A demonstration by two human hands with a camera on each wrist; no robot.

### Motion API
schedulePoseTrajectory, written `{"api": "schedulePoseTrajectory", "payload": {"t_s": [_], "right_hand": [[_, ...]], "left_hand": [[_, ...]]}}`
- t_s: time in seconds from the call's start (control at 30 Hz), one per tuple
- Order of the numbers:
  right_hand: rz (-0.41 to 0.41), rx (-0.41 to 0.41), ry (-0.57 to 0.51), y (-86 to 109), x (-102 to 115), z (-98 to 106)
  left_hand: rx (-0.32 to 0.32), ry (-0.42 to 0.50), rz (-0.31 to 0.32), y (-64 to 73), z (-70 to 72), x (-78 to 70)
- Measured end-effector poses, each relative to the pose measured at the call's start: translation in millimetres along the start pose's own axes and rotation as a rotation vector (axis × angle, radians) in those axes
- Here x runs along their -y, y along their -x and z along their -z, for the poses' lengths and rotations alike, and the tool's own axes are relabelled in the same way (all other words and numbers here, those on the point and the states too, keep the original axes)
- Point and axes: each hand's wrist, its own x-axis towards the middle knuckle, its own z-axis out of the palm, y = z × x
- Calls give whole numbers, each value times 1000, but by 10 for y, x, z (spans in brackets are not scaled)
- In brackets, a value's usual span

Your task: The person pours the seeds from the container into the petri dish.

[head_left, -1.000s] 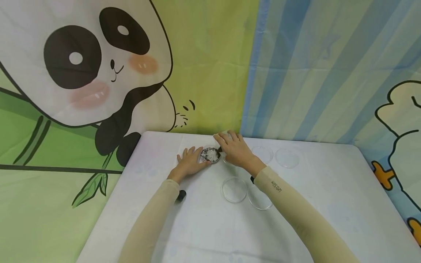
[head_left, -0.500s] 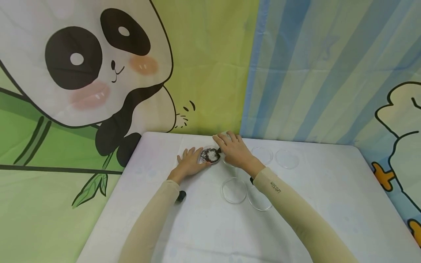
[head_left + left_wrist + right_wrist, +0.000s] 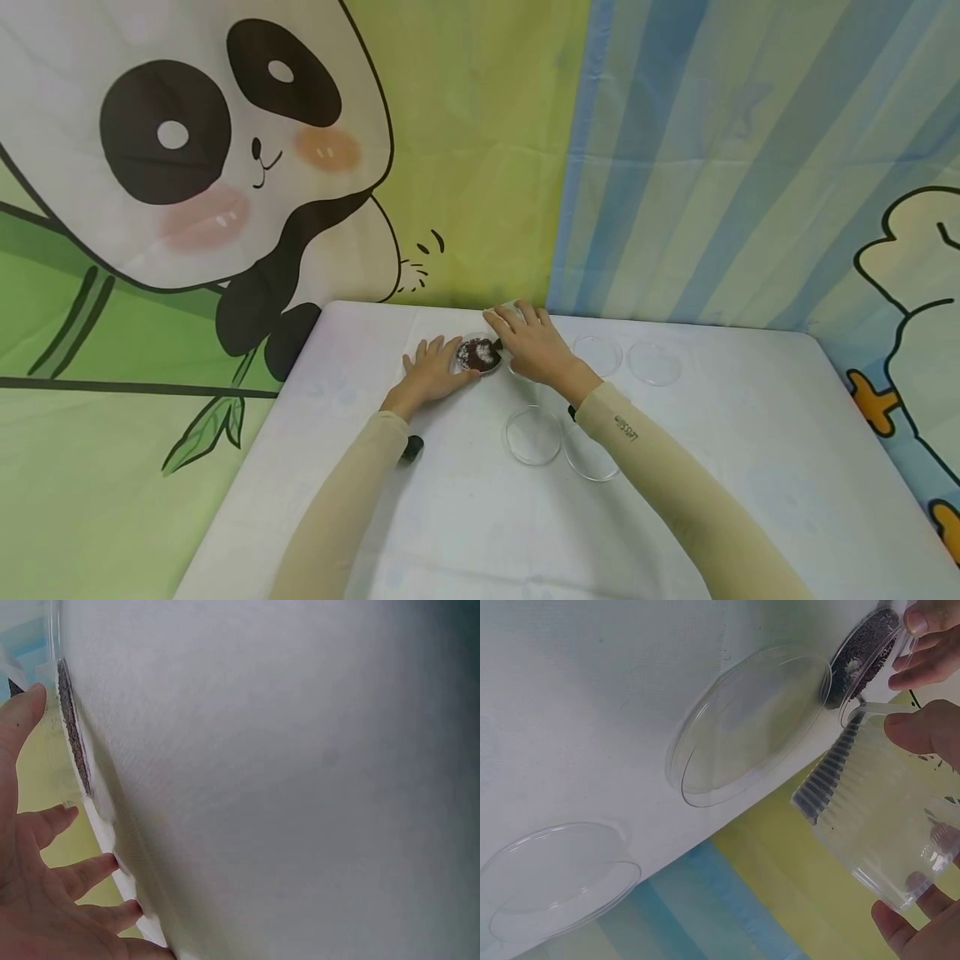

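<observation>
A clear container (image 3: 870, 810) is gripped between the thumb and fingers of the right hand (image 3: 534, 343), tilted so that the dark granules (image 3: 826, 776) inside are gathered toward its lower side and its mouth is brought to a small clear dish (image 3: 60, 742). That dish is braced on the table by the left hand (image 3: 431, 372), whose fingers are spread, with thumb and forefinger set against its wall. In the last second the pale area in the dish has been largely covered by granules; only a ragged pale patch (image 3: 486, 357) is left toward the right side, so the covering of its base can be judged well advanced, though depth cannot be told. Farther out, clear round pieces (image 3: 534, 435) are laid on the white table (image 3: 465, 500), backed by a panda-printed curtain (image 3: 465, 167).
</observation>
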Motion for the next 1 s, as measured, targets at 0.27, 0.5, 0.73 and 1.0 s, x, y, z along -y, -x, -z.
{"api": "schedulePoseTrajectory", "payload": {"t_s": [0.27,0.5,0.73,1.0], "right_hand": [[-9,0,-3,-3,9,6],[-68,32,-60,0,9,13],[-167,14,-226,15,-15,-21],[-299,-23,-432,42,-48,-96]], "left_hand": [[-1,-4,2,4,-1,0],[-2,-12,5,15,0,-12],[-4,-9,6,13,-12,-12],[-8,-9,-1,-1,-18,3]]}}
